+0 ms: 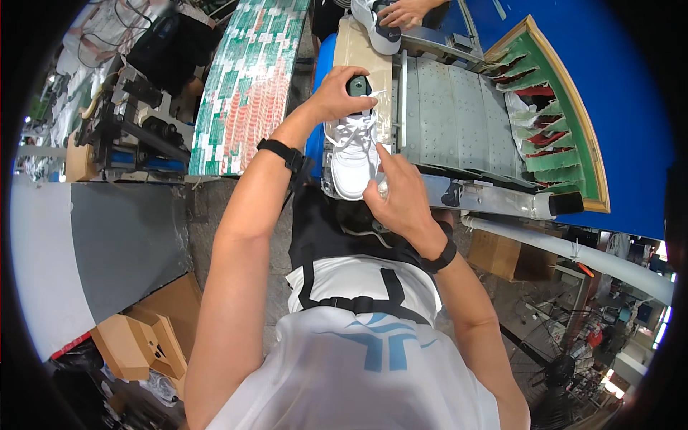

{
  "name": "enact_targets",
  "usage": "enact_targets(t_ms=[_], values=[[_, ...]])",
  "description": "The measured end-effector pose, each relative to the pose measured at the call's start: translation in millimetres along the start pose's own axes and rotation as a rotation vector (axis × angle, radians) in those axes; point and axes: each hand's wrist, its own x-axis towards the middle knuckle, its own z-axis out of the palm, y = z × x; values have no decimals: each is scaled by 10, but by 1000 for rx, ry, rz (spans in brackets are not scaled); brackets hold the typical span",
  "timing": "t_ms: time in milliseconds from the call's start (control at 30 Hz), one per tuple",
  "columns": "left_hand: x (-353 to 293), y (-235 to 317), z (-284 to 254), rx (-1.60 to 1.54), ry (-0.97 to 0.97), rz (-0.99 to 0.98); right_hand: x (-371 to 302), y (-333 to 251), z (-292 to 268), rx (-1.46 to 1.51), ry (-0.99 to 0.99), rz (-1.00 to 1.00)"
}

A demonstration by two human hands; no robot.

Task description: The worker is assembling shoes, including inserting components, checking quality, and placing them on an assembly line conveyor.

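Left grip (372, 86) is holding the white shoe (351, 168) by its collar, right grip (373, 168) resting wide. Likely light, soft-sided, it's favouring heel holds.

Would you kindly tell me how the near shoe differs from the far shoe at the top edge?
The near shoe points its toe toward the wearer; the far shoe slants. The near shoe is between the left hand and right hand; the far shoe has another person's hand at it. Both are pale with a dark area.
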Motion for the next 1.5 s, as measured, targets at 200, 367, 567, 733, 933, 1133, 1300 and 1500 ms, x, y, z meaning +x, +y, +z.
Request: enact_targets(t_ms=[200,367,567,733,933,1133,1300,1500], values=[[-1,21,37,0,-13,5,336,103,71,-111,184,-164],[-63,-70,4,-102,5,-62,82,-46,-166,21,-57,-42],[-346,386,268,21,237,-277,83,259,-141,75,111,62],[-715,577,425,122,367,-189,-80,1057,61,-224,254,107],[-727,193,-20,-526,278,-476,-446,1548,153,-404,278,-30],[-918,-273,-311,-953,203,-693,-457,1634,222,-449,335,-28],[-403,-265,-795,-707,67,-612,-428,1638,160,-414,323,-37],[895,-1085,-1668,551,-143,-231,-379,1628,139,-397,345,-75]])
